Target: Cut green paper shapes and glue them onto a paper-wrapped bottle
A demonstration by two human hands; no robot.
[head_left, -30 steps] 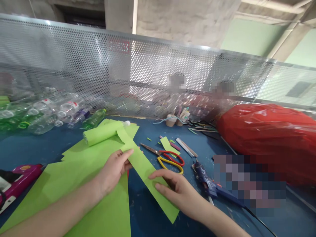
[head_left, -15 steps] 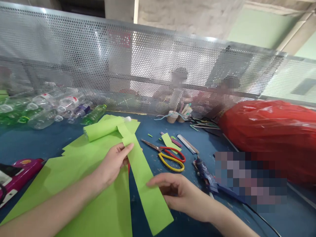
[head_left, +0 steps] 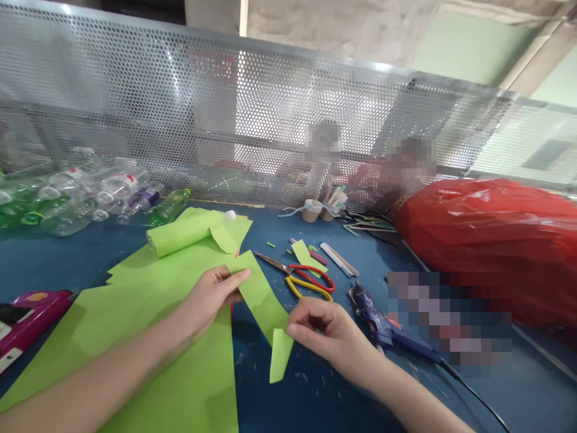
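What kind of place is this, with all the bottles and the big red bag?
It looks like a craft workshop: there are scissors, a glue gun and green paper sheets on the blue table.

The person's left forearm reaches up from the lower left, its hand (head_left: 220, 293) closed with the thumb laid over curled fingers. The right forearm comes in from the lower right, its hand (head_left: 331, 331) pinching thumb against index finger, lower than the left one.
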